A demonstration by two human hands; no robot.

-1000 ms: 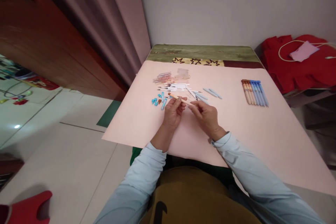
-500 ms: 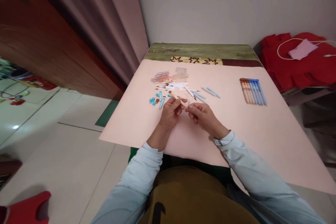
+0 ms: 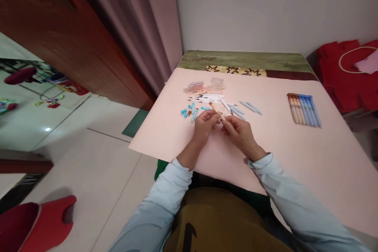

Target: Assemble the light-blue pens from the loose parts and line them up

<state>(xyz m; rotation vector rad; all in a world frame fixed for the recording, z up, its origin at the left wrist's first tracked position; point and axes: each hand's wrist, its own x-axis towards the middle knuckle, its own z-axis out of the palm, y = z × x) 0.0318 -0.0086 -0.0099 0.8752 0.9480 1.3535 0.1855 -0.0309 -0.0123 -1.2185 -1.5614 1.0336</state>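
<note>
Between my two hands is a pale orange pen with a brown end pointing up and left. My left hand pinches its middle, and my right hand grips the lower end; fingers hide part of it. Just beyond lie white pen refills with dark tips in a loose pile. Light blue pen barrels rest to the right of the refills. Left of my hands are small blue and brown caps and blue tube pieces.
Clear and pinkish small parts lie behind the refills. A neat row of brown-topped and blue-topped pens sits at the right on the pale sheet covering the table. Red cloth with a cable is at the far right; a red stool stands on the floor.
The view has turned slightly left, so everything sits farther right. Both hands stay on the pen, and my fingers have shifted a little closer together around it.
</note>
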